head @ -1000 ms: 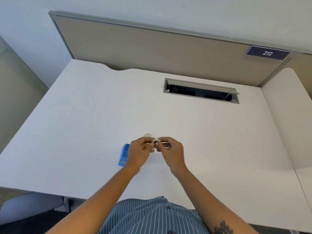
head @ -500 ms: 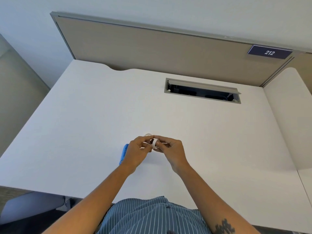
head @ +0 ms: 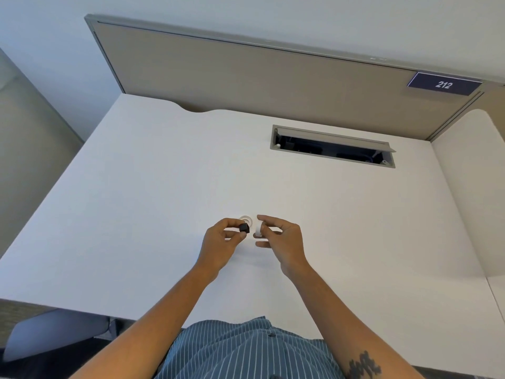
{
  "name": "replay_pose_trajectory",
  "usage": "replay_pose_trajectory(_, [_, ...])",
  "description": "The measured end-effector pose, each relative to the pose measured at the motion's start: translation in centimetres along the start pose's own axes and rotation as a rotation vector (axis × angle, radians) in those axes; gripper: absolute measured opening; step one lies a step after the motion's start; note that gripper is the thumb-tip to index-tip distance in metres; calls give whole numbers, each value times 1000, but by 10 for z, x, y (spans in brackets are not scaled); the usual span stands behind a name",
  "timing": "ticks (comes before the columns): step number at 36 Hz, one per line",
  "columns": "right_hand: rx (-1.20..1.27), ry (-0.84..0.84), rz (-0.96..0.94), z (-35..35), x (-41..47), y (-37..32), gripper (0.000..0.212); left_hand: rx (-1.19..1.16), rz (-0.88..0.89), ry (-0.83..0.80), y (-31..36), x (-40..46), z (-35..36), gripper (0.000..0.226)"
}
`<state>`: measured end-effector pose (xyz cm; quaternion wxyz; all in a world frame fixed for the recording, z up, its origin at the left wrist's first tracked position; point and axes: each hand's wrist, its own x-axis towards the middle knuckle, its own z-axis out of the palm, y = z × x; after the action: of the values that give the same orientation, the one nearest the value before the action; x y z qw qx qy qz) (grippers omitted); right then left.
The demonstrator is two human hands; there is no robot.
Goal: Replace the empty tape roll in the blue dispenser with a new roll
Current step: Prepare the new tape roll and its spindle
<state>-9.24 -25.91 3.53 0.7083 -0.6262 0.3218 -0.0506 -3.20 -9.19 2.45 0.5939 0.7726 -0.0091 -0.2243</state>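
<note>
My left hand [head: 222,243] pinches a small black spindle [head: 244,228] between thumb and forefinger. My right hand [head: 281,239] holds a white tape ring [head: 258,228] by its rim, a short gap to the right of the spindle. Another white tape roll [head: 246,218] lies flat on the white desk [head: 153,192], just behind my left fingertips. Both hands hover slightly above the desk near its front middle. The blue dispenser is hidden, probably behind my left hand.
A grey cable tray opening [head: 332,145] is cut into the desk at the back right. A beige partition [head: 246,77] with a "212" label [head: 443,84] stands behind the desk. A second desk [head: 475,187] adjoins on the right.
My hands have come apart: the black spindle went left out of the white ring, which stayed in my right hand. The blue dispenser, visible beside my left hand before, is out of sight.
</note>
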Motion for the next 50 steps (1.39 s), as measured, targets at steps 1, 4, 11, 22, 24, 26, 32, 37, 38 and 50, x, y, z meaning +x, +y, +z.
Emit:
replay_pose_trajectory(1, [-14, 12, -7, 1, 2, 1, 24, 0, -1, 6, -1, 0, -2, 18])
replay_pose_trajectory(4, [-62, 34, -20, 6, 10, 2, 24, 0, -2, 18, -4, 1, -8, 19])
replay_pose_trajectory(11, [-262, 96, -70, 28, 41, 3, 19, 32, -7, 32, -19, 5, -26, 23])
replay_pose_trajectory(22, [-718, 103, -100, 76, 100, -3, 13, 71, -23, 20, -34, 19, -53, 29])
replay_pose_trajectory(24, [-766, 91, -73, 82, 108, -4, 17, 77, -24, 18, -35, 22, -56, 30])
replay_pose_trajectory(26, [-811, 79, -53, 87, 115, -3, 16, 77, -28, 11, -37, 26, -59, 28])
replay_pose_trajectory(32, [-874, 74, -28, 96, 128, 2, 10, 85, -28, -3, -41, 33, -64, 26])
replay_pose_trajectory(37, [-907, 73, -17, 99, 133, 3, 8, 95, -32, -14, -44, 37, -64, 25])
replay_pose_trajectory(38, [-914, 75, -13, 99, 134, 3, 8, 98, -28, -16, -44, 38, -64, 25])
replay_pose_trajectory(50, [-888, 29, -25, 81, 134, 2, 24, 126, -4, -26, -37, 41, -65, 25])
